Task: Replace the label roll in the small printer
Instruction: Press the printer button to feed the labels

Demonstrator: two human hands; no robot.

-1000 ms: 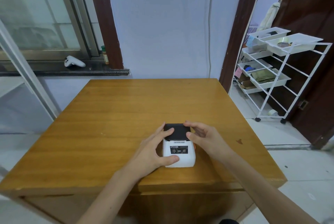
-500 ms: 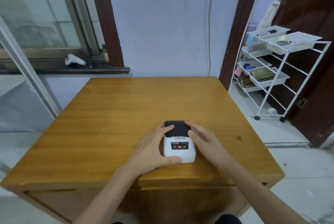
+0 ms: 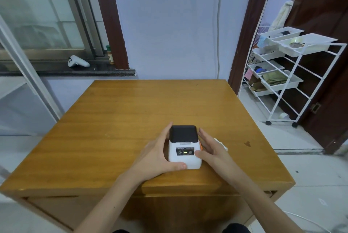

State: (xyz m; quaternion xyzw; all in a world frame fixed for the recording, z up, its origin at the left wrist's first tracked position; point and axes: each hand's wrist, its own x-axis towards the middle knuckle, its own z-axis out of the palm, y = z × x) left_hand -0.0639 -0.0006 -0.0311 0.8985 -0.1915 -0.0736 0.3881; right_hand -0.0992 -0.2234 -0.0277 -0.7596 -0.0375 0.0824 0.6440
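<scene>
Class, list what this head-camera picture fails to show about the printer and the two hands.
- Label roll: hidden inside the printer under its closed black lid.
- Panel text: too small to read.
- Printer's right side: covered by the right hand; only an orange edge shows.
- White object on the table: mostly behind the right hand.
- Left hand: its grip pressure is unclear.

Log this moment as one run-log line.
printer: on table, lid shut, green light on | left hand: holding printer | right hand: at its side
</scene>
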